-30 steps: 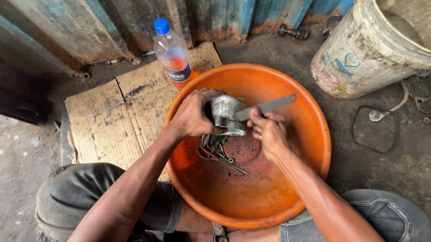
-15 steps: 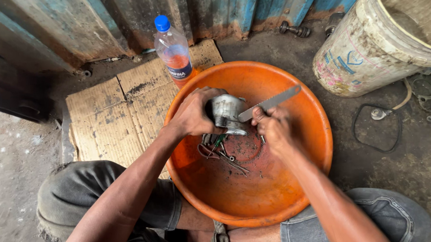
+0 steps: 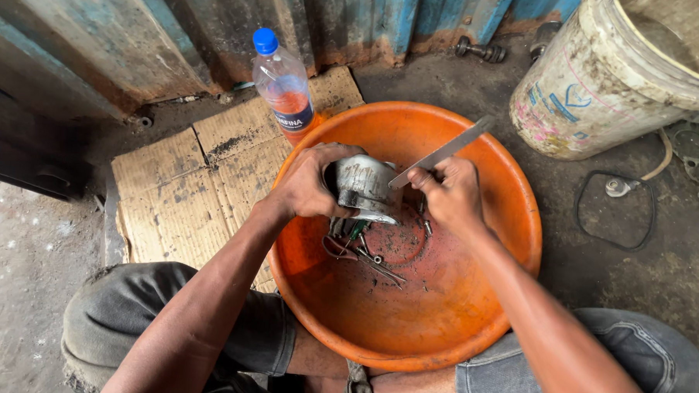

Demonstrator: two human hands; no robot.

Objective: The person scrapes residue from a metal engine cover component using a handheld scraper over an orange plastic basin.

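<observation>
**Two hands on metal part and blade over orange basin**

Left hand point(image 3: 313, 186): fingers curled tight around a dirty grey metal part point(image 3: 363, 185), roughly cylindrical, gripped from its left side, thumb on the near side. Part is held up above the middle of the orange basin point(image 3: 469, 317), just over the loose bits at the bottom.

Right hand point(image 3: 450, 196): fingers closed on a flat metal blade point(image 3: 444, 152), pinched near its lower end. Blade slants up and to the right from the hand; its lower tip meets the right side of the grey part, touching or nearly so, exact contact hard to tell. Upper end of the blade reaches toward the far basin rim.

Under the hands: small hardware point(image 3: 363, 247) on the basin floor – screws, thin wire pieces, something green-handled; too small to sort out further. Basin interior is grimy with dark residue at the centre.

Basin sits between the person's knees, grey trousers on both sides. Left of the basin, flattened cardboard point(image 3: 183, 187) on the ground; plastic bottle point(image 3: 282, 82) with blue cap and reddish liquid stands upright on it, just beside the basin rim. Top right, stained white bucket point(image 3: 593, 89), near the basin, not touching. Black rubber ring point(image 3: 614, 212) on the ground right of the basin. Rusty blue corrugated sheet point(image 3: 216, 21) behind.
</observation>
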